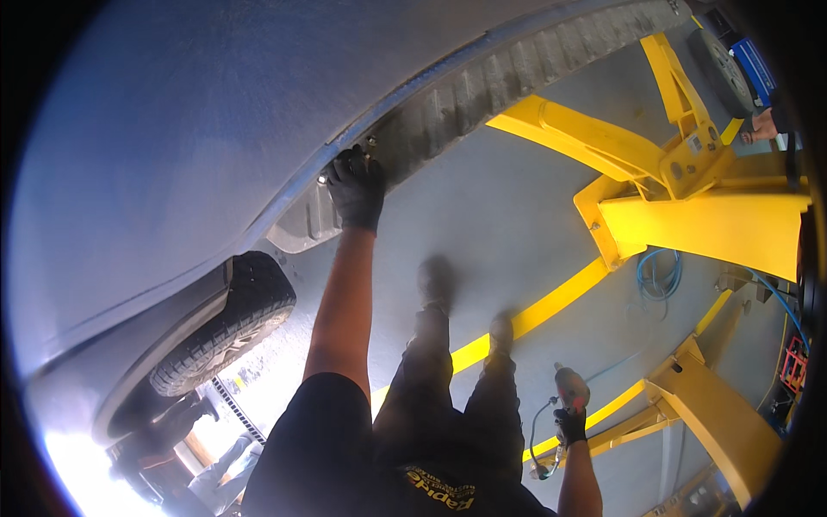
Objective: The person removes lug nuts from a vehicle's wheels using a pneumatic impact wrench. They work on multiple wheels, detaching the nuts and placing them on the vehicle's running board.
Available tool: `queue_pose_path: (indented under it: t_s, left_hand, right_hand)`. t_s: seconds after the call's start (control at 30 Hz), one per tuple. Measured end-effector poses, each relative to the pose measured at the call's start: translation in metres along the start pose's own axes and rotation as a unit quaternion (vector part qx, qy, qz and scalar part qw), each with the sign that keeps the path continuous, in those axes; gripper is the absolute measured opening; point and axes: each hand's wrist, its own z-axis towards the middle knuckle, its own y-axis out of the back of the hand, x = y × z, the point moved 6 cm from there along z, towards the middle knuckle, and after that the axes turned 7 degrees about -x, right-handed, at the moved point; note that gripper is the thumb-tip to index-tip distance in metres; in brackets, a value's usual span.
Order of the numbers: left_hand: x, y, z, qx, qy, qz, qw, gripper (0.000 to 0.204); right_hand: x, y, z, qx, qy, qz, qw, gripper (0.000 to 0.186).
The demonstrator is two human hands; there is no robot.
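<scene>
While gloved, left hand [355,185] on sill [448,103]

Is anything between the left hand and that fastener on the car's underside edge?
Nothing visible. The left hand is already up at the fastener on the car sill. The right hand holds a power tool low, apart.
</scene>
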Motion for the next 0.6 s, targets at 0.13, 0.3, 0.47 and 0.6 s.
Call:
queue_pose_path:
  t_s: [0.13,0.3,0.47,0.6]
  left_hand:
    - [0.002,0.003,0.006,0.047,0.044,-0.005,0.998,0.034]
    - [0.024,-0.029,-0.002,0.199,0.081,0.049,0.976,0.025]
    - [0.008,-0.021,0.004,0.180,0.172,0.002,0.968,0.025]
    - [-0.015,0.012,0.000,0.086,0.190,-0.023,0.978,0.031]
  right_hand:
    - [-0.005,0.029,0.034,0.040,0.075,-0.100,0.991,0.048]
    - [-0.011,0.070,0.046,0.023,0.068,-0.105,0.992,0.033]
    - [-0.010,0.113,0.026,0.003,0.028,-0.073,0.997,0.035]
    - [-0.024,0.147,0.042,-0.024,-0.003,-0.109,0.994,0.030]
